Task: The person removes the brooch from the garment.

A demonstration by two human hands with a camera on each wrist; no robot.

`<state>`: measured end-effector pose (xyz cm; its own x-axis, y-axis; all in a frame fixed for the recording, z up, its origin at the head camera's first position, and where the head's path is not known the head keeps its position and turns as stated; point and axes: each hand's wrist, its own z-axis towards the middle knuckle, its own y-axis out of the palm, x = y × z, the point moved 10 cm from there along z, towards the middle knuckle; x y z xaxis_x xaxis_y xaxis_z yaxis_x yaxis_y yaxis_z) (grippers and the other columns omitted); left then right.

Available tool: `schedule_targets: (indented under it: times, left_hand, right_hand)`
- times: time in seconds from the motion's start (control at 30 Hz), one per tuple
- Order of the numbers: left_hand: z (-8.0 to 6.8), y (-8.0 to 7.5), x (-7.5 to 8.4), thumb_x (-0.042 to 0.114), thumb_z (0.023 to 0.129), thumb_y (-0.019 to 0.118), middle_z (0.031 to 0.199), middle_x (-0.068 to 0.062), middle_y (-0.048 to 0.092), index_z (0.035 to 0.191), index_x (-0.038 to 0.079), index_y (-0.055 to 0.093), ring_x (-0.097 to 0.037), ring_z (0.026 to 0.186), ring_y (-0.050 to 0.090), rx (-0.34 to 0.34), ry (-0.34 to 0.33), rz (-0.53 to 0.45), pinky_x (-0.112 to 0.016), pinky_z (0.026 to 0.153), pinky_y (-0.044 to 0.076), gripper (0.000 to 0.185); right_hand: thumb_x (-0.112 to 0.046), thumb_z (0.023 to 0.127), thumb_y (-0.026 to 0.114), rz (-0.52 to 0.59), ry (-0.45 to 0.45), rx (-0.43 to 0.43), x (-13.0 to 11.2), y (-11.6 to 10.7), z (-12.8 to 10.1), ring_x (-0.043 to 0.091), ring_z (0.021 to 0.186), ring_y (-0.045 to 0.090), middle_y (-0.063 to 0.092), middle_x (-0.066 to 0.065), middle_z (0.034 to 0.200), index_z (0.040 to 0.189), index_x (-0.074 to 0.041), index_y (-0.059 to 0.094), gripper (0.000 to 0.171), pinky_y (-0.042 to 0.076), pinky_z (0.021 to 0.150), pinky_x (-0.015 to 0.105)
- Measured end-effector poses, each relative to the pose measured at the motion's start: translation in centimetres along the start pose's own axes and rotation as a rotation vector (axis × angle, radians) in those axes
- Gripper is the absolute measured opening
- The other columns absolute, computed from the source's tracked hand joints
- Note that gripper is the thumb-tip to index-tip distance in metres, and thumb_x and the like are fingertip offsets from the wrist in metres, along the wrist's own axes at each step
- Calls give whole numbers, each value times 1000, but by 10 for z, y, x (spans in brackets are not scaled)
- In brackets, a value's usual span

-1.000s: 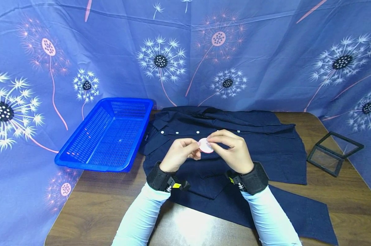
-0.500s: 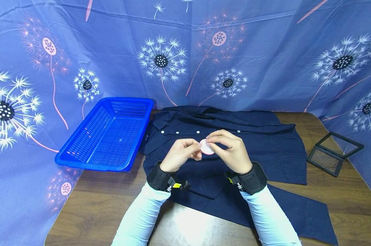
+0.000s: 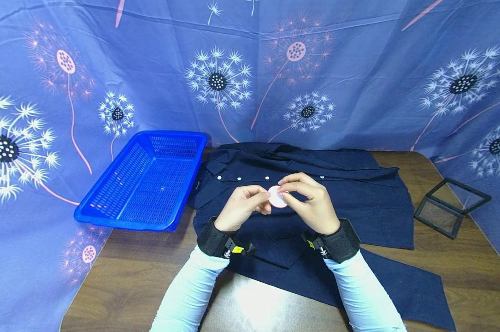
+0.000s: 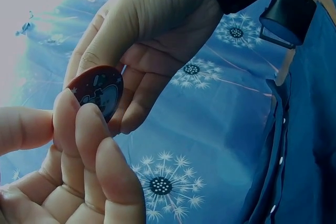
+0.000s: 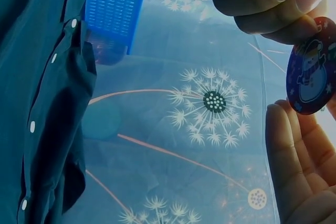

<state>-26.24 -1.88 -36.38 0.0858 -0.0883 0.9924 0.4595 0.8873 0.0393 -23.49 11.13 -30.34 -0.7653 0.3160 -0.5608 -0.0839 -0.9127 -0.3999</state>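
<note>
Above the navy shirt point(image 3: 308, 184) | round badge point(image 3: 277, 198) pinched by left hand point(image 3: 242, 207) and right hand point(image 3: 312, 203) | judged light, stiff, smooth-faced; best gripped at rim.

Small round badge point(image 3: 277, 197), white-backed, snowman picture on its dark red face, held upright between fingers point(image 3: 261, 195) above a navy shirt point(image 3: 357, 193).
</note>
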Motion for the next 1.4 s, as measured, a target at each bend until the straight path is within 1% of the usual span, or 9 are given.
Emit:
schedule_targets:
  times: [0.17, 0.43, 0.6, 0.73, 0.83, 0.97, 1.2, 1.4]
  left_hand:
    - [0, 0, 1, 5, 95, 51, 69, 8, 62, 90, -15, 59, -5, 67, 62, 1, 11, -3, -22, 69, 56, 23]
    - [-1, -1, 4, 7, 96, 51, 70, 7, 63, 92, -16, 59, -5, 68, 62, 15, 29, 2, -22, 70, 56, 24]
    - [0, -1, 3, 7, 95, 51, 69, 8, 63, 92, -17, 59, -5, 67, 63, 14, 28, 1, -22, 70, 56, 25]
    - [0, 0, 3, 7, 96, 51, 69, 8, 63, 93, -16, 59, -5, 67, 63, 15, 23, 13, -21, 69, 55, 25]
    - [1, 0, 2, 6, 96, 51, 69, 8, 63, 93, -17, 59, -4, 67, 63, 17, 19, 20, -21, 69, 55, 24]
    - [1, 1, 2, 4, 96, 52, 69, 8, 63, 93, -18, 59, -4, 66, 63, 16, 23, 29, -21, 68, 55, 23]
    - [1, 3, 3, 6, 96, 52, 69, 8, 63, 94, -17, 60, -4, 67, 63, 4, 25, 45, -21, 69, 55, 24]
    - [1, 3, 4, 7, 96, 52, 70, 8, 63, 93, -17, 60, -5, 67, 62, 0, 30, 55, -21, 69, 55, 25]
  right_hand:
    - [10, 77, 75, 20, 17, -6, 1, 0, 0, 12, 95, 63, 69, 9, 100, 90, -5, 75, 20, 49, 80, 13]
    - [12, 78, 73, 48, 2, 14, -4, -1, 1, 13, 85, 64, 69, 11, 100, 92, -3, 75, 20, 51, 73, 13]
    - [11, 80, 72, 45, 22, 23, -3, -2, 1, 13, 87, 64, 69, 10, 100, 92, -3, 76, 19, 52, 73, 16]
    - [10, 81, 71, 25, 34, 33, -2, -2, 0, 14, 90, 63, 69, 10, 99, 91, -3, 76, 17, 50, 76, 13]
    - [10, 80, 72, 19, 38, 41, -1, -2, 1, 15, 90, 63, 69, 9, 98, 90, -3, 76, 17, 49, 75, 12]
    - [8, 81, 72, 28, 69, 50, 0, -2, 0, 13, 89, 62, 69, 9, 97, 89, -4, 76, 15, 49, 72, 13]
    - [7, 82, 72, 101, 164, 60, 9, -1, -1, 6, 88, 60, 66, 10, 96, 89, -2, 76, 12, 52, 74, 12]
    - [9, 82, 71, 139, 176, 58, 11, 0, -2, 6, 89, 60, 65, 12, 96, 89, -1, 75, 12, 52, 72, 13]
